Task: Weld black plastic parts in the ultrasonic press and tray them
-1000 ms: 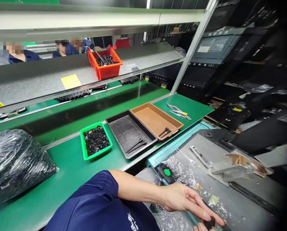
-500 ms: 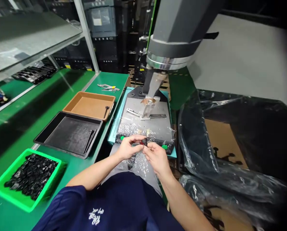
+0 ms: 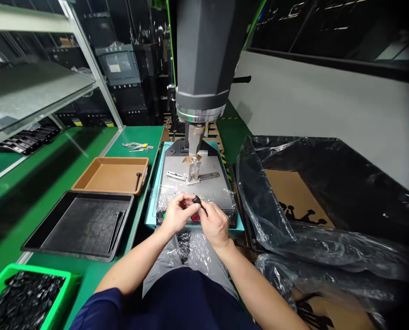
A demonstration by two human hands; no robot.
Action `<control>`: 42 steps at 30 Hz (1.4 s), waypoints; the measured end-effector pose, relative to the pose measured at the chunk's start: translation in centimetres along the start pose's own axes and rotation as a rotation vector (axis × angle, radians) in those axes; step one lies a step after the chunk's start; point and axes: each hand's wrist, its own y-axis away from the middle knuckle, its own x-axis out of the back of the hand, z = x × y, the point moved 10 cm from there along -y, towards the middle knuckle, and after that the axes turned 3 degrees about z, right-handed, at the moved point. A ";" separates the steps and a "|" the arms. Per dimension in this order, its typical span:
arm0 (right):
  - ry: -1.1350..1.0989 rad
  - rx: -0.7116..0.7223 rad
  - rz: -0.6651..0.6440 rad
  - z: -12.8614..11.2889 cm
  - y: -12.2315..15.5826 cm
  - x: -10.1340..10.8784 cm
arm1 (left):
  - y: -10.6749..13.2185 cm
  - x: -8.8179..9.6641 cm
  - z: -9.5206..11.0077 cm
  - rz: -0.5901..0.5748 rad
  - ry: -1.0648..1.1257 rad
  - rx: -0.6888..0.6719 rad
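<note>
My left hand and my right hand meet in front of the press machine's base plate. Together they pinch a small black part between their fingertips. A red button shows just under the hands. Above the plate hangs the machine's grey head, with a metal fixture below it. The black tray to my left holds two black rods. Beyond it, the brown tray has one rod at its right edge.
A green bin of small black parts sits at the lower left. Metal tools lie on the green bench beyond the trays. A large box lined with black plastic stands on my right. Metal shelving runs along the left.
The view swung right from the bench to the press. My two hands came together on the small black part and have lifted slightly nearer the base plate.
</note>
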 end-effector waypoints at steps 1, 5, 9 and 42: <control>0.048 0.033 0.030 -0.1 -0.4 0.1 | -0.5 0.0 0.2 0.038 0.017 -0.005; 0.149 0.096 0.120 0.0 -2.1 0.7 | -2.6 -0.5 1.1 0.090 0.034 -0.039; 0.044 0.074 0.101 1.0 -3.2 1.1 | -4.3 -1.3 1.0 0.027 0.067 -0.018; -0.247 -0.353 -0.225 13.3 4.6 -2.1 | -19.0 0.4 1.8 0.164 -0.570 -0.345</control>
